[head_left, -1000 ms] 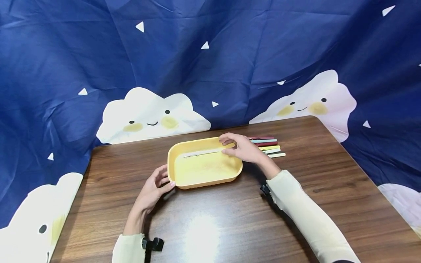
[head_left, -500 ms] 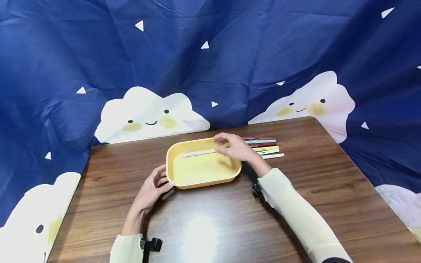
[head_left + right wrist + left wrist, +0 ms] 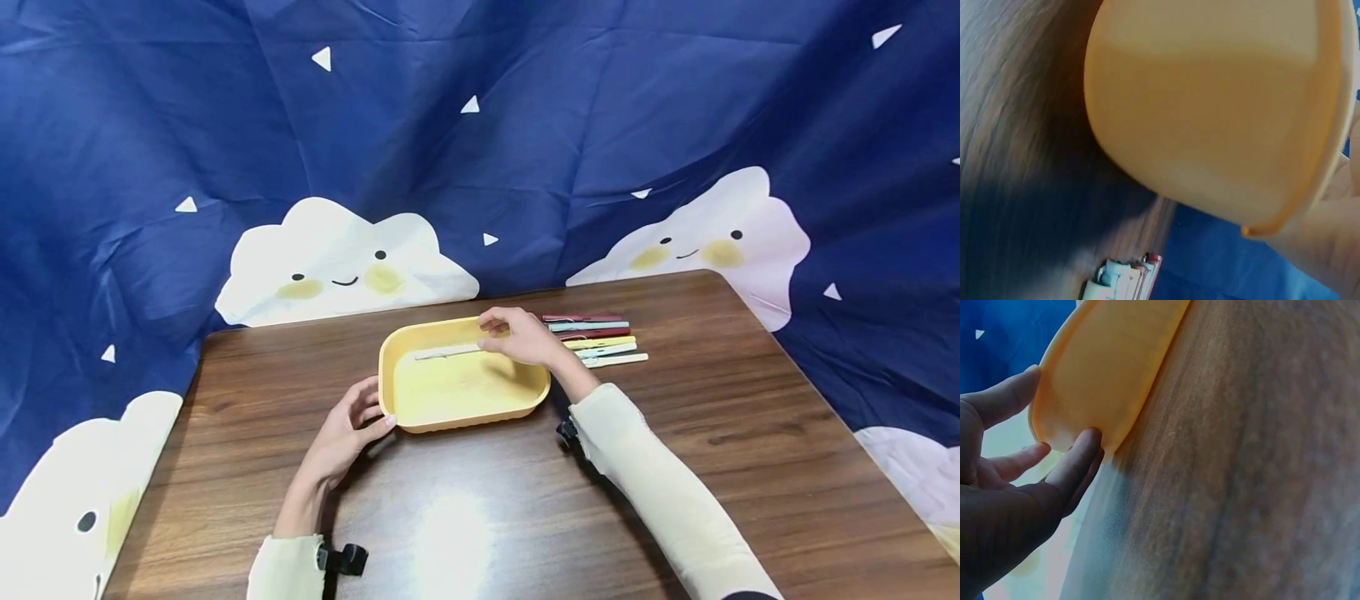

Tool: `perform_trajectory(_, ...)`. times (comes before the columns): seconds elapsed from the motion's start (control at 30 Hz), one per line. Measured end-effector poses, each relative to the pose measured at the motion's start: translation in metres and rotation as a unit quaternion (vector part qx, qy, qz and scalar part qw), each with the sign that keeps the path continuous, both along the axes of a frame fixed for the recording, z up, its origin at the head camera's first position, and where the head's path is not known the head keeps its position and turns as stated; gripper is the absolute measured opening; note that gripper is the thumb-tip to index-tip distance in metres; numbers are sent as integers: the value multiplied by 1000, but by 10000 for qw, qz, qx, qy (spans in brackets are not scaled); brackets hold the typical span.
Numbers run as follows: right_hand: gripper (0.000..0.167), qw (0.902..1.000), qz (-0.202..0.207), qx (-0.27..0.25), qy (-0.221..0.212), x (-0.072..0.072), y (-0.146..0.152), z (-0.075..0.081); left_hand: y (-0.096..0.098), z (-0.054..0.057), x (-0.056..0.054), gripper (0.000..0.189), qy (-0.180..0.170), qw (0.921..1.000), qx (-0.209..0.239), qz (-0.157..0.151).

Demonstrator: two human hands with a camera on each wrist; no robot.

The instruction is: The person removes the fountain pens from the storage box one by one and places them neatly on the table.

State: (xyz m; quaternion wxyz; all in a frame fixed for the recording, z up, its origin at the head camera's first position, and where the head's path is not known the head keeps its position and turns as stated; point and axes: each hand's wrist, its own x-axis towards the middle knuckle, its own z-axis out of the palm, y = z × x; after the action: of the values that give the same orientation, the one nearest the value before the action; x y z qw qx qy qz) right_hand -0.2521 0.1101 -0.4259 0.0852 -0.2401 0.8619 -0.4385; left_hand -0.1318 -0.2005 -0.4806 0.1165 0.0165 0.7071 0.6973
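Note:
A yellow tray [image 3: 465,392] stands on the table, with a slim white pen [image 3: 442,352] lying in it along the back side. My left hand [image 3: 347,433] holds the tray's front left corner, thumb at the rim and fingers against the outer wall, as the left wrist view shows. My right hand [image 3: 519,337] hovers over the tray's back right part, fingers loosely bent and thumb apart from them. Nothing shows between them. The thumb covers the pen's right end; whether it touches the pen, I cannot tell. In the right wrist view the tray wall hides most of that hand.
Several pens [image 3: 600,342] in dark red, light blue, yellow and white lie side by side to the right of the tray, partly behind my right hand. The brown wooden table [image 3: 675,467] ends at a blue cloth [image 3: 420,108] with clouds.
My right hand has moved left over the tray, covering more of the pen's right end and uncovering more of the pens at the side. My left hand keeps its place on the tray.

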Motion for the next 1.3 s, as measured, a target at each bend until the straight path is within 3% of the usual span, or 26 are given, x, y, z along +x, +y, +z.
perform_trajectory(0.33,43,9994,50,-104,-318,-4,-16,-17,-2,-2,0,71,-5,10000,-6,18)
perform_trajectory(0.67,46,9996,-54,49,-280,-4,-25,-27,-1,2,-2,70,37,10000,-22,-12)
perform_trajectory(1.07,40,9944,-420,960,-166,-1,-38,-32,-1,0,-1,69,-4,10000,-19,-9)
perform_trajectory(1.3,27,9763,-759,2026,-65,3,-41,-33,0,-1,-1,69,-23,10000,-43,-1)
